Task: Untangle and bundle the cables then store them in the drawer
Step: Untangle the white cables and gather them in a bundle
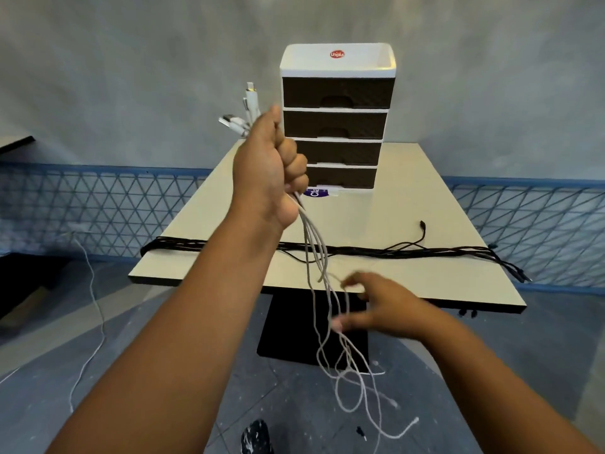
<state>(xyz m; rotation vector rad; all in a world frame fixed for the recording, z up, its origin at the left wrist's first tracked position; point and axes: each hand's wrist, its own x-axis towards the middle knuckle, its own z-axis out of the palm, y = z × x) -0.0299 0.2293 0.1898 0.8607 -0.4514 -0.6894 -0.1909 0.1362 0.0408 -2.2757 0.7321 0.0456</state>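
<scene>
Standing on the pale surface (229, 178) is one white drawer unit (337, 116) with four dark drawers, all pushed in, and a shallow tray on top. One long bunch of black cables (376, 250) lies stretched across the near part of the surface, both ends drooping over its side edges. The left hand (271, 172) is raised in front of the drawer unit, its grip a tight fist round a bundle of white cables (314, 250); at least three white plugs (244, 113) stick up out of the fist, and the strands, too tangled to count exactly, hang down past the surface's front edge in loose loops above the floor. The right hand (379, 306), blurred, is lower down among the hanging strands, thumb and forefinger narrowly apart with strands running between them; whether it truly pinches one cannot be told. One separate white cord (95, 299) trails along the floor at the left.
</scene>
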